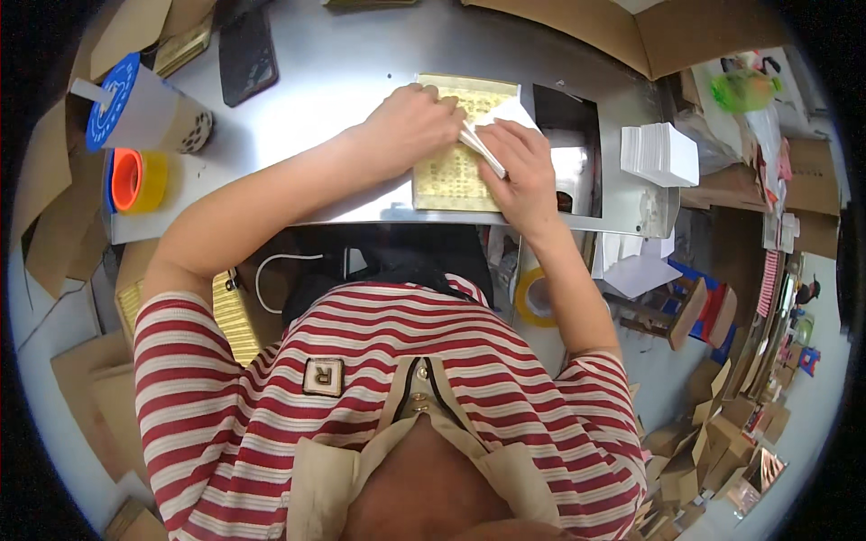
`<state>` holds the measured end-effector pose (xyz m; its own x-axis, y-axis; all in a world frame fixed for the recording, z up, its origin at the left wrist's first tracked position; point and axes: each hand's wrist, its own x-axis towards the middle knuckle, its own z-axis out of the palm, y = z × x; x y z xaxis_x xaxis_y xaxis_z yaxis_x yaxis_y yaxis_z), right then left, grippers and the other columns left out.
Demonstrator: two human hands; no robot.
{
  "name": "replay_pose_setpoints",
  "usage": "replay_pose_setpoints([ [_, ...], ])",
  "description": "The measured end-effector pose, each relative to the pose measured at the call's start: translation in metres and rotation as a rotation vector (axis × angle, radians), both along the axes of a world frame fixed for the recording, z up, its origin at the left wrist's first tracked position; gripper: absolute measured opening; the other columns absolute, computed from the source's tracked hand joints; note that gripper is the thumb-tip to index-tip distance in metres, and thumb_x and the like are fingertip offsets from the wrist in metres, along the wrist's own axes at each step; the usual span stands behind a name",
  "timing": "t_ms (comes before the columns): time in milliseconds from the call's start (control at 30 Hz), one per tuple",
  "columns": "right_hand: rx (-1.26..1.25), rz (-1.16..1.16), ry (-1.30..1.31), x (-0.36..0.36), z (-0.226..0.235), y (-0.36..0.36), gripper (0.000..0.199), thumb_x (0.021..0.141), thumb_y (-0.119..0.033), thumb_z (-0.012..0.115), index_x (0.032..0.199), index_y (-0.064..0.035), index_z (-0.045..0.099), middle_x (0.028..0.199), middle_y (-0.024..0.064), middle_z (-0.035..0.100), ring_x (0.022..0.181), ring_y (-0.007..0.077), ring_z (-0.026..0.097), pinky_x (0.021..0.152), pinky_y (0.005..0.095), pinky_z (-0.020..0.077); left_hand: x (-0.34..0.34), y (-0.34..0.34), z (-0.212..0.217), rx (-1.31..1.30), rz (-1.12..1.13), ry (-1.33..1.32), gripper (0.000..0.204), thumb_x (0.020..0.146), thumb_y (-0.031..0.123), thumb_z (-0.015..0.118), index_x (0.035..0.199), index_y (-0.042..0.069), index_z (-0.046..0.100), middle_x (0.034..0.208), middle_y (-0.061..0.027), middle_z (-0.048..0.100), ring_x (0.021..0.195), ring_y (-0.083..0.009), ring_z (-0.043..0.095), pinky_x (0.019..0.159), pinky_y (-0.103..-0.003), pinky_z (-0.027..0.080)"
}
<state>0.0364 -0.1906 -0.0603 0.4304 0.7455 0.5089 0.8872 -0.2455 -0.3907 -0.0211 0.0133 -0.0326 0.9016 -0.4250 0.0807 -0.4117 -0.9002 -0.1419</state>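
A gold rectangular sheet covered in rows of small marks lies flat on the metal table in front of me. Over its upper half, my right hand holds a folded piece of white paper, its fingers bent over the paper's edge. My left hand reaches across from the left with fingers curled down at the paper's upper end. Its fingertips are partly hidden behind the knuckles. A white flap of the paper shows above the right fingers.
Right of the sheet, the metal table has a dark-edged rectangular opening, then a stack of white cards. At left stand a drink cup with a blue lid, tape rolls and a dark phone. Cardboard borders the back.
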Motion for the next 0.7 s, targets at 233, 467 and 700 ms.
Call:
replay_pose_setpoints([
  [233,-0.081,0.116,-0.314,-0.004,0.013,0.001,0.039,0.068,-0.008,0.069,0.107,-0.0086,0.066,0.113,0.0025,0.064,0.111,0.0299,0.054,0.095,0.0472,0.0401,0.014,-0.010,0.000,-0.052,0.028,-0.052,0.015,0.076,0.014,0.062,0.089,0.006,0.060,0.074,-0.0081,0.067,0.070,-0.0274,0.068,0.072,-0.038,0.052],
  [467,-0.178,0.472,-0.227,-0.006,0.016,0.006,0.049,0.066,-0.004,0.063,0.115,-0.0074,0.061,0.122,0.0066,0.058,0.122,0.0375,0.048,0.104,0.0528,0.0383,0.028,0.012,0.002,-0.527,0.159,-0.101,0.014,0.077,0.015,0.059,0.085,0.006,0.066,0.066,-0.0145,0.063,0.063,-0.0344,0.064,0.062,-0.045,0.051],
  [700,-0.321,0.107,-0.158,-0.033,0.017,0.013,0.059,0.070,-0.002,0.063,0.128,-0.0019,0.047,0.130,0.0162,0.047,0.121,0.0412,0.042,0.104,0.0530,0.0341,0.002,-0.001,-0.003,-0.287,0.116,-0.051,0.024,0.079,0.014,0.059,0.100,0.003,0.064,0.092,-0.0163,0.066,0.087,-0.0318,0.064,0.081,-0.042,0.051],
])
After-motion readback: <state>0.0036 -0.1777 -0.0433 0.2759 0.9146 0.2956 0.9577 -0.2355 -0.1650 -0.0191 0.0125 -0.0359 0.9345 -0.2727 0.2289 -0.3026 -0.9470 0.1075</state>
